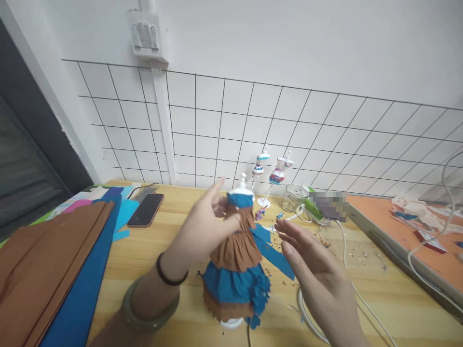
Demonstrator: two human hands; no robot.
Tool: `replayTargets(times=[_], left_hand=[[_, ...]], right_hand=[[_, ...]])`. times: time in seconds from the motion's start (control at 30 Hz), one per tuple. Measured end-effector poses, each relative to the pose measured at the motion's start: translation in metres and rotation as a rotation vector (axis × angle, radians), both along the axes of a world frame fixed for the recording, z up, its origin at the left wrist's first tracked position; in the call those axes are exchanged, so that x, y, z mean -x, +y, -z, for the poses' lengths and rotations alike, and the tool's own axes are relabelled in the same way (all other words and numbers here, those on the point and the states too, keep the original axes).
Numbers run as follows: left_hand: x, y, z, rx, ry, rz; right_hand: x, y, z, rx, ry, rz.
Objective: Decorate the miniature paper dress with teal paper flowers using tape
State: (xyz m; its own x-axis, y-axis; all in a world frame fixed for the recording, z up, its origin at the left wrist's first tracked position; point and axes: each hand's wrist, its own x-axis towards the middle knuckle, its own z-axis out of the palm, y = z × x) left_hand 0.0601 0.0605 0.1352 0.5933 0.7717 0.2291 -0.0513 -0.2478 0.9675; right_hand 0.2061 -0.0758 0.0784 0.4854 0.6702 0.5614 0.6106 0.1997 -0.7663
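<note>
A small white dress form wears a layered dress (237, 250) of brown and blue crinkled paper, and stands upright on the wooden table. My left hand (206, 224) is at its upper left, the thumb across the brown bodice and the fingers apart; whether it presses on the paper is unclear. To the right of the dress, my right hand (314, 274) is raised with its fingers stretched out and nothing in it. Blue paper strips (277, 258) lie between the dress and my right hand.
Brown sheets (47, 260) and blue paper cover the left side, near a phone (146, 210). Two smaller dress forms (278, 174) and a clear jar (294, 196) stand at the back. A white cable (372, 313) and an orange board (408, 231) are on the right.
</note>
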Motion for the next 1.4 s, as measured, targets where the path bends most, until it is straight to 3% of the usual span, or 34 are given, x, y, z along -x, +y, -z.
replayTargets(times=[0.1, 0.23, 0.33, 0.4, 0.57, 0.7, 0.9, 1.0, 1.07, 1.23, 1.4], left_hand=[[0.028, 0.018, -0.015, -0.033, -0.109, -0.206], [0.063, 0.029, -0.027, -0.245, -0.313, -0.509], [0.076, 0.029, -0.030, -0.399, -0.259, -0.683], [0.078, 0.029, -0.030, -0.433, -0.198, -0.722], [0.074, 0.035, -0.027, -0.414, -0.167, -0.634], [0.068, 0.040, -0.022, -0.355, -0.192, -0.496], [0.053, 0.030, -0.020, -0.338, -0.149, -0.389], [0.044, 0.023, -0.019, -0.357, -0.107, -0.369], [0.040, 0.019, -0.018, -0.366, -0.089, -0.360], [0.034, 0.016, -0.014, -0.363, -0.079, -0.312], [0.023, 0.013, -0.010, -0.329, -0.033, -0.256]], right_hand=[[-0.004, 0.010, 0.011, 0.076, 0.004, -0.009], [-0.005, 0.027, 0.034, 0.232, -0.190, -0.115], [-0.001, 0.036, 0.050, 0.422, -0.331, -0.236], [0.001, 0.039, 0.056, 0.540, -0.374, -0.274], [0.001, 0.031, 0.056, 0.758, -0.409, -0.290], [-0.005, 0.009, 0.052, 0.920, -0.404, -0.205], [0.006, -0.019, 0.060, 1.134, -0.160, -0.254], [0.019, -0.020, 0.066, 1.154, -0.140, -0.107], [0.025, -0.019, 0.066, 1.156, -0.172, -0.041], [0.012, -0.028, 0.052, 1.125, -0.375, -0.056], [-0.013, -0.041, 0.037, 1.063, -0.835, 0.203]])
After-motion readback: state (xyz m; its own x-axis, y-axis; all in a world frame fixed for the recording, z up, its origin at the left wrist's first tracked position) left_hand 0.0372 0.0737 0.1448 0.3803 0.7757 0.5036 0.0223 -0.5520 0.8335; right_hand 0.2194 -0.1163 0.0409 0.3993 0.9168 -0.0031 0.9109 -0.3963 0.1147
